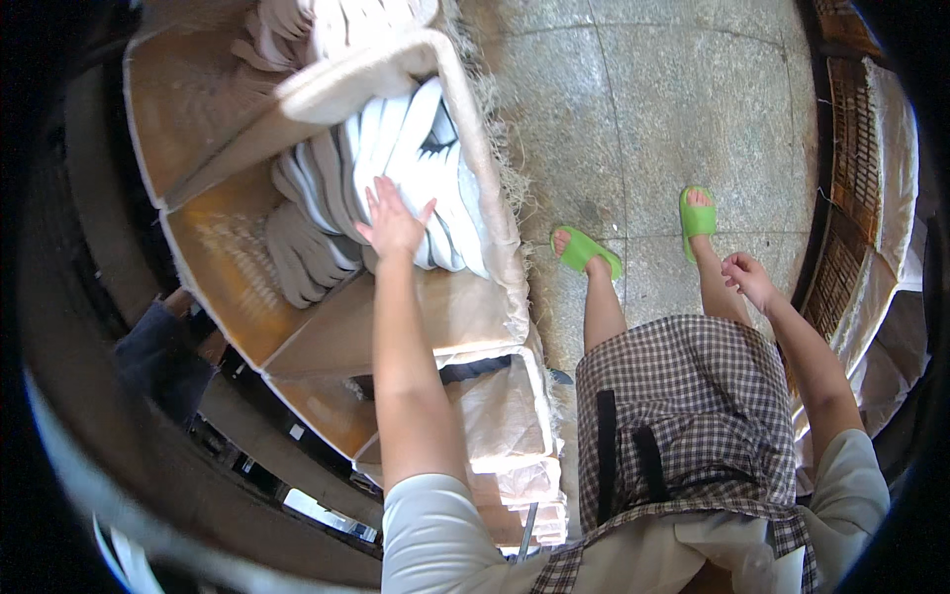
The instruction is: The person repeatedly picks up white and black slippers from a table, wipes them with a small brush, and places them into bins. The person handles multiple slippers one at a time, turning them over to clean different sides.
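My left hand [394, 223] reaches into a cloth-lined bin [447, 69] on the left. Its fingers are spread over stacked white, long, round-ended flat pieces [381, 144] that look like shoe soles. The palm side faces down and appears to touch the stack, with nothing gripped. Beside it, in the shade, lie greyer bundles of the same pieces [297, 257]. My right hand [749, 281] hangs over the floor near my right leg, away from the bin. Its fingers are loosely curled in, and nothing shows in them.
More pale pieces [346, 25] fill the bin compartment beyond. Nearer me stands another lined bin [495, 416]. Frayed threads hang off the rims. Slatted baskets [851, 148] with cloth linings line the right side. A dark-sleeved person [163, 356] is at the far left. Speckled tile floor [653, 109] lies between.
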{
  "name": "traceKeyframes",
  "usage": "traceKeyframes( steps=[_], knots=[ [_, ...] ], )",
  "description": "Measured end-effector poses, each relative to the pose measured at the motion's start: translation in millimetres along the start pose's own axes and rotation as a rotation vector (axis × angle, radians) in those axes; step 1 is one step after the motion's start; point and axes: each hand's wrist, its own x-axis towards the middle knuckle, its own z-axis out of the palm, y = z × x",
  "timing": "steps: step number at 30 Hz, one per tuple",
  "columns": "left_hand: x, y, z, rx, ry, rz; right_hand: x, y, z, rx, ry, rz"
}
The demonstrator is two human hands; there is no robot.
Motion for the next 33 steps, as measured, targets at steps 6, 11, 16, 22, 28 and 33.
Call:
traceKeyframes(
  steps=[6,11,16,22,28,33],
  knots=[
    [-190.7,77.3,-116.7,-0.974,0.058,0.206,-39.0,-22.0,5.6,0.036,-0.01,-0.251],
    [-400.7,52.3,-281.0,-1.032,-0.46,1.214,-77.9,-23.6,-10.3,-0.007,0.025,-0.393],
    [-516.5,-92.2,-394.1,-1.625,0.533,1.302,-110.3,5.8,-41.5,-0.086,0.14,-0.441],
    [-425.1,-262.8,-434.8,-2.383,0.876,0.039,-151.1,47.2,-73.1,-0.217,0.234,-0.405],
    [-244.2,-350.4,-412.2,-2.472,0.58,-0.213,-201.6,78.9,-43.0,-0.095,0.287,-0.385],
    [-159.0,-375.1,-395.9,-2.379,0.648,-0.311,-243.0,106.1,-24.4,-0.256,0.325,-0.264]
  ],
)
